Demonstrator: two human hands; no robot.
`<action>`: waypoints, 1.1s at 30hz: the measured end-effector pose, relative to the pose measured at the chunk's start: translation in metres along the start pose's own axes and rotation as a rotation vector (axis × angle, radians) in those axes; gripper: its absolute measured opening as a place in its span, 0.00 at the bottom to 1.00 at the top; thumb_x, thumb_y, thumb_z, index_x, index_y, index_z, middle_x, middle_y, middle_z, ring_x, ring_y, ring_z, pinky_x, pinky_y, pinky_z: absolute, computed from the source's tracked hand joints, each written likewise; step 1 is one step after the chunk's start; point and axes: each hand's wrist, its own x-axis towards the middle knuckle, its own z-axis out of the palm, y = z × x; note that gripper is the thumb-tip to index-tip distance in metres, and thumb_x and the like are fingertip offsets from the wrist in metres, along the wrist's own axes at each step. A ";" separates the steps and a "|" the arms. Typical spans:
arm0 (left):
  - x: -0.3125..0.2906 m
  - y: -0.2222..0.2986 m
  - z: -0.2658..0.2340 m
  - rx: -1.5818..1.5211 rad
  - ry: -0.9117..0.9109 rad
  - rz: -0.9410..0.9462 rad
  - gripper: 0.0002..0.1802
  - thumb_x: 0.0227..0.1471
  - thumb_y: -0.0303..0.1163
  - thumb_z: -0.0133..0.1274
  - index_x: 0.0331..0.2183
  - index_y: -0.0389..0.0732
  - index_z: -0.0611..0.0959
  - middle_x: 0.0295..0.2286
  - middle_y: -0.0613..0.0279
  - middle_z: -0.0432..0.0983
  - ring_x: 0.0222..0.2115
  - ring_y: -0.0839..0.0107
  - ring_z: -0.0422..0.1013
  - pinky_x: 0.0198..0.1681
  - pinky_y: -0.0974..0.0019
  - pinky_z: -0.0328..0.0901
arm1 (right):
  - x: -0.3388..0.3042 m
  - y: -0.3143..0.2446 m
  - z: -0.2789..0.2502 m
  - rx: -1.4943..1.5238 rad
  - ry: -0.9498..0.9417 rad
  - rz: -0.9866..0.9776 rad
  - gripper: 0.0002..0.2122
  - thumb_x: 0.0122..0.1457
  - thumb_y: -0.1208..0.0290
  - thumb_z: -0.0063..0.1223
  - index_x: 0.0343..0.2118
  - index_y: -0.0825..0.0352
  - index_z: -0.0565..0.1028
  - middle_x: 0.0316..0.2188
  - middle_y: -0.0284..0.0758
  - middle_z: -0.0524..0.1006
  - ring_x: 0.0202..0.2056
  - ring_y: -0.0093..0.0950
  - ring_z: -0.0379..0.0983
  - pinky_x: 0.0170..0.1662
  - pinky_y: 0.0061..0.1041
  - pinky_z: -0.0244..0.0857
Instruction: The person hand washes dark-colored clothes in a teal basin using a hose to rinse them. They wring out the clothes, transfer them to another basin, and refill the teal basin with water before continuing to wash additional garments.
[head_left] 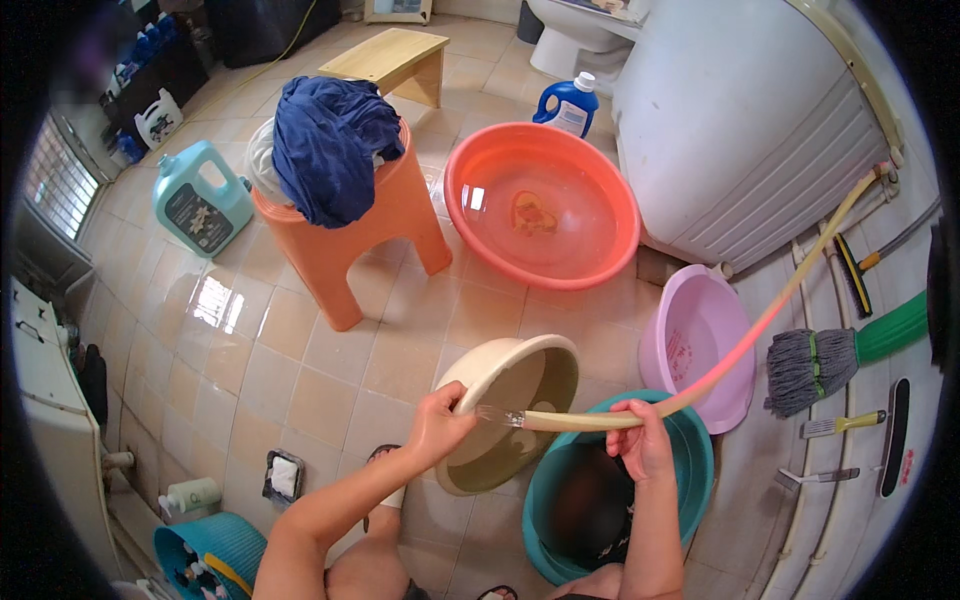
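My left hand (441, 424) grips the rim of a cream basin (548, 358), which is tilted on its side above the tiles. A yellowish hose (580, 421) is in my right hand (645, 440), its fingers closed around it near the end. Water comes out of the hose end toward the basin's inside. Beneath my right hand stands a teal basin (697, 470) with dark contents that are blurred. A pink basin (705, 340) leans beside it, behind the hose.
An orange basin (460, 190) of water sits ahead, next to an orange stool (350, 250) bearing blue cloth (335, 145). Jugs (205, 200), a wooden bench (390, 60) and a white washing machine (740, 120) stand around. A mop (810, 368) and brushes hang at right.
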 end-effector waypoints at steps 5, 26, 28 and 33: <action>0.014 -0.008 -0.002 -0.194 0.089 -0.123 0.07 0.40 0.26 0.54 0.22 0.35 0.73 0.17 0.68 0.68 0.19 0.81 0.63 0.22 0.73 0.59 | -0.002 -0.001 0.008 -0.024 0.043 -0.009 0.16 0.54 0.60 0.44 0.27 0.72 0.71 0.13 0.36 0.70 0.13 0.24 0.65 0.15 0.21 0.60; 0.030 -0.026 -0.008 -0.577 0.401 -0.394 0.13 0.43 0.29 0.59 0.28 0.38 0.70 0.22 0.66 0.71 0.20 0.81 0.65 0.23 0.76 0.61 | 0.006 0.007 0.007 -0.010 0.068 0.047 0.15 0.53 0.61 0.45 0.25 0.72 0.71 0.10 0.34 0.66 0.09 0.21 0.59 0.12 0.18 0.54; 0.032 -0.024 -0.006 -0.593 0.412 -0.365 0.13 0.43 0.28 0.59 0.28 0.38 0.70 0.22 0.66 0.71 0.21 0.81 0.65 0.24 0.77 0.61 | 0.007 0.008 0.007 0.000 0.080 0.038 0.15 0.53 0.61 0.45 0.25 0.72 0.71 0.10 0.33 0.66 0.09 0.22 0.59 0.12 0.18 0.54; 0.033 -0.038 -0.005 -0.608 0.413 -0.330 0.15 0.44 0.30 0.59 0.31 0.38 0.70 0.25 0.63 0.72 0.24 0.79 0.67 0.27 0.74 0.63 | 0.006 0.008 0.004 -0.060 0.043 0.046 0.15 0.53 0.61 0.45 0.23 0.71 0.71 0.09 0.33 0.65 0.09 0.21 0.58 0.11 0.18 0.52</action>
